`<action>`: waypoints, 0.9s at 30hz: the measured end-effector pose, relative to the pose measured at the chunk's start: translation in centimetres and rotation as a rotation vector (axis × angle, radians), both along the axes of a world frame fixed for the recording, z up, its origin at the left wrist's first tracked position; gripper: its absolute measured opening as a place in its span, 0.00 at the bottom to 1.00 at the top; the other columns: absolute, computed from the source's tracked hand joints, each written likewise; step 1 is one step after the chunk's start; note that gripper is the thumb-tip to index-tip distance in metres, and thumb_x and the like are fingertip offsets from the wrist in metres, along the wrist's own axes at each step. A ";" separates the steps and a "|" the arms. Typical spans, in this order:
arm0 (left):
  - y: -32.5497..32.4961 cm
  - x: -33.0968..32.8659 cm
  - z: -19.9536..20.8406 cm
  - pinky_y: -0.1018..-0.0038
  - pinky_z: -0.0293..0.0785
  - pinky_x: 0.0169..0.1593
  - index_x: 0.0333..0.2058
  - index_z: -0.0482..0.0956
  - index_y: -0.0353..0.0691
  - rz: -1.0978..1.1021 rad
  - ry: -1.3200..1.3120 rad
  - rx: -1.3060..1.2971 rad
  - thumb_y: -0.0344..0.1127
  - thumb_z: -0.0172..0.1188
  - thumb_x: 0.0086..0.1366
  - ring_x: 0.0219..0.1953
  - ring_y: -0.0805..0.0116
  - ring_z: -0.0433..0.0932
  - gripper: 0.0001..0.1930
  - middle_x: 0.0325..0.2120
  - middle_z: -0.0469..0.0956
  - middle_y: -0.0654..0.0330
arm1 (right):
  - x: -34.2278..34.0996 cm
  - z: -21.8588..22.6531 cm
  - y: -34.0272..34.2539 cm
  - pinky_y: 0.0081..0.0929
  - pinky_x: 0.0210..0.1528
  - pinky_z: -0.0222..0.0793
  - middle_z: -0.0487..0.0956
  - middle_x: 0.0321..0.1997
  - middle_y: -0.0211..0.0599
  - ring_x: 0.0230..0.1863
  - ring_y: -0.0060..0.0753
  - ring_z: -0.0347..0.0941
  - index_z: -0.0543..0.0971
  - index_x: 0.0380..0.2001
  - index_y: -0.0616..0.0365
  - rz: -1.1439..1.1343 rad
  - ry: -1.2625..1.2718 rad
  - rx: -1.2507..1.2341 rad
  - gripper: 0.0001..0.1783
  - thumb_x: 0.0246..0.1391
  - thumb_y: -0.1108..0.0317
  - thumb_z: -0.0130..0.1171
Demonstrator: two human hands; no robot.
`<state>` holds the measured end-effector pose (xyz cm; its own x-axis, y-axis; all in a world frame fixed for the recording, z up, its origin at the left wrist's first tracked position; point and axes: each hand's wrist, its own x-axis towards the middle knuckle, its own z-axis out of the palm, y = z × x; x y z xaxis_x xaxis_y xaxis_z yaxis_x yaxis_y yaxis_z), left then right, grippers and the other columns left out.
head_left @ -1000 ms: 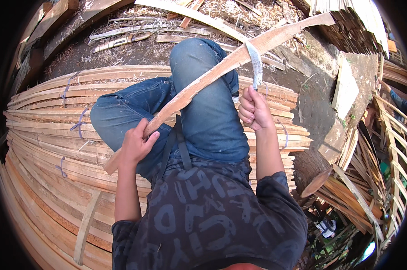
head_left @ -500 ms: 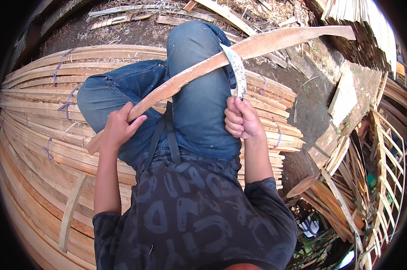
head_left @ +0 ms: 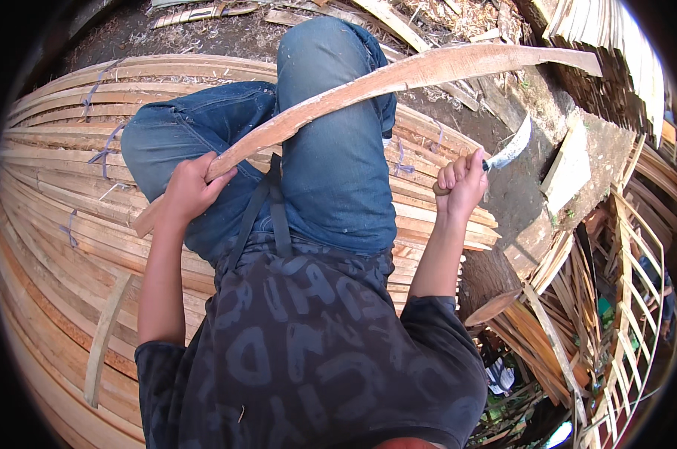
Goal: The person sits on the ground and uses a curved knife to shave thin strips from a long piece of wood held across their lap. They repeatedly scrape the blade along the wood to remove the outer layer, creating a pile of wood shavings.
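Observation:
Near its lower end, a long, slightly curved wooden slat (head_left: 338, 99) is gripped by my left hand (head_left: 191, 185), the fingers wrapped round it. The slat slants up to the right across my raised right knee, its far end reaching the upper right. My right hand (head_left: 462, 182) is closed in a fist on the handle of a curved knife (head_left: 512, 147). The blade is pale and speckled, hooks upward to the right, and stands apart from the slat. My fingers hide most of the handle.
Bundles of slats (head_left: 47, 202) tied with purple string lie under and beside my legs. A loose short slat (head_left: 103, 344) rests on them at the lower left. Stacked boards (head_left: 578, 34) stand at the upper right. A lattice wooden frame (head_left: 630, 299) and leaning slats are at the right.
My right hand has swung the curved knife to the right, away from the slat that the blade overlapped at the knee. My left hand still holds the slat, nearly in place.

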<state>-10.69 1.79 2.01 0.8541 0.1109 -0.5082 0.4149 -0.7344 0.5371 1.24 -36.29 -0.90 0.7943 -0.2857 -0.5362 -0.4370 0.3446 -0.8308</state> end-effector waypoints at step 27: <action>-0.1 0.9 0.0 0.64 0.65 0.24 0.22 0.73 0.33 -0.017 0.031 -0.054 0.38 0.63 0.55 0.19 0.46 0.71 0.14 0.14 0.70 0.46 | -3.2 1.5 3.0 0.17 0.07 0.47 0.54 0.09 0.21 0.06 0.15 0.49 0.58 0.17 0.49 0.604 0.320 0.762 0.24 0.64 0.52 0.47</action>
